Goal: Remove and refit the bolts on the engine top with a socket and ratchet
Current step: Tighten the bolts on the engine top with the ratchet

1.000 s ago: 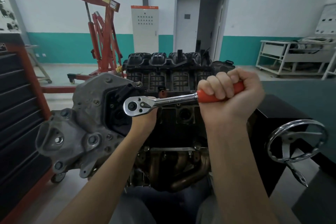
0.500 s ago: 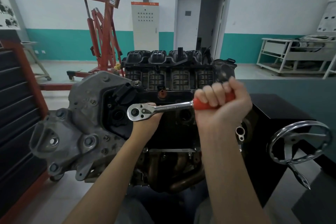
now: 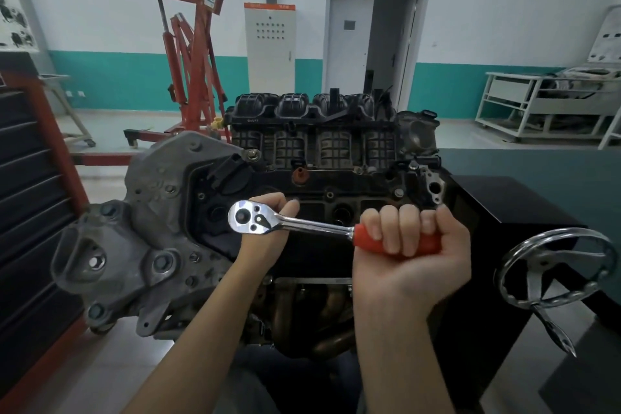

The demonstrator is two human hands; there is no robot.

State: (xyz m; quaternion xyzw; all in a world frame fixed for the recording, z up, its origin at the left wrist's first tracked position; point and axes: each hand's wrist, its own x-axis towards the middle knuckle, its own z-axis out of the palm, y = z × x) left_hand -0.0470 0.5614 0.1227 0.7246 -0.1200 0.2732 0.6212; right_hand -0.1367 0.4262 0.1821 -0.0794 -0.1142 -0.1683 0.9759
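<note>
Engine (image 3: pixel 322 178) sits centre frame on its stand, black plastic manifold along the far top edge, grey cast cover (image 3: pixel 134 232) bulging off its left end. Red hoist (image 3: pixel 191 70) stands behind-left, well apart from the engine. Tool cabinet (image 3: pixel 30 212) crowds the left edge, close to the cast cover. On the right, black stand box (image 3: pixel 497 245) butts against the engine; chrome handwheel (image 3: pixel 554 269) sticks out near the right forearm, just beside the handle's swing side. Open floor only behind the engine, toward the doorway (image 3: pixel 373 40).

Ratchet (image 3: pixel 302 225) lies roughly level across the near face of the engine top, head left, handle dipping slightly right. Right hand (image 3: pixel 410 255) is fisted tight round the red grip. Left hand (image 3: pixel 268 232) is tucked under and behind the ratchet head, fingers curled round whatever hangs below it; socket and bolt hidden by the head and hand, so can't tell which bolt it's on. Hands apart, chrome shank bare between them.
</note>
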